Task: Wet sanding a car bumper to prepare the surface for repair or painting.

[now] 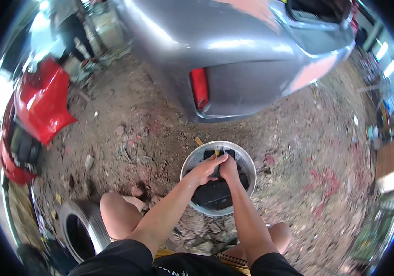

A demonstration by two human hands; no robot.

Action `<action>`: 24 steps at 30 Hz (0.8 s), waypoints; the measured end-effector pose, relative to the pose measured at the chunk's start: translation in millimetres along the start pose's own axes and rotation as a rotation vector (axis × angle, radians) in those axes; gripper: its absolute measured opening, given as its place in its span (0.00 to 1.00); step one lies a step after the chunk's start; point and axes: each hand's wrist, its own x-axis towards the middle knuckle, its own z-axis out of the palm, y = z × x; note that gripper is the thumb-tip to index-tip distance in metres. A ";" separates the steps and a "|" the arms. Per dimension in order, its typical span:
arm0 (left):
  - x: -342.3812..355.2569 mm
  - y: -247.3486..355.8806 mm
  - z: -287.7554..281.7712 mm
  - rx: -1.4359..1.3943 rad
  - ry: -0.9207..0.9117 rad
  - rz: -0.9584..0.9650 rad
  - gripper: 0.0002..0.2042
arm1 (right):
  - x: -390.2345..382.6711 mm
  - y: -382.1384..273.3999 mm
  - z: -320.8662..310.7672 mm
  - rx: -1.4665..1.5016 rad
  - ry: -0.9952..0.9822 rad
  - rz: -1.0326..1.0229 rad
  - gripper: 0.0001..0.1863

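My left hand [205, 171] and my right hand [229, 169] meet over a round metal basin [251, 166] on the dirt ground, fingers closed round something small that I cannot make out clearly; a yellowish edge [216, 151] shows at my left fingertips. My hands partly hide the dark contents [211, 195] of the basin, which include flat black pieces. A small tan piece [199, 140] lies just beyond the rim.
A grey car body panel [247, 92] with pinkish patches and a red insert hangs ahead. Red bumper parts [45, 101] stand left, a tyre [100, 227] lies beside my left leg. A person [77, 32] stands back left. A wooden board [388, 161] is at right.
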 end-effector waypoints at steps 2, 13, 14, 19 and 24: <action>50.4 -49.8 -18.5 0.040 0.201 0.103 0.26 | 12.4 6.8 21.6 -0.162 -0.059 -0.067 0.23; -3.5 -39.0 9.1 -0.672 0.564 0.029 0.20 | -5.5 -61.5 -62.1 1.161 -0.510 0.201 0.18; -20.8 -38.6 0.9 -0.685 0.522 0.134 0.21 | -19.2 -93.3 -76.0 1.006 -0.389 -0.030 0.22; 27.7 79.5 14.5 -0.443 0.853 0.838 0.32 | 26.3 -21.5 -109.3 0.046 -0.044 -0.459 0.35; 87.2 125.6 14.4 -0.828 1.271 0.812 0.42 | -15.5 -1.5 -53.4 -0.538 -0.055 -0.404 0.42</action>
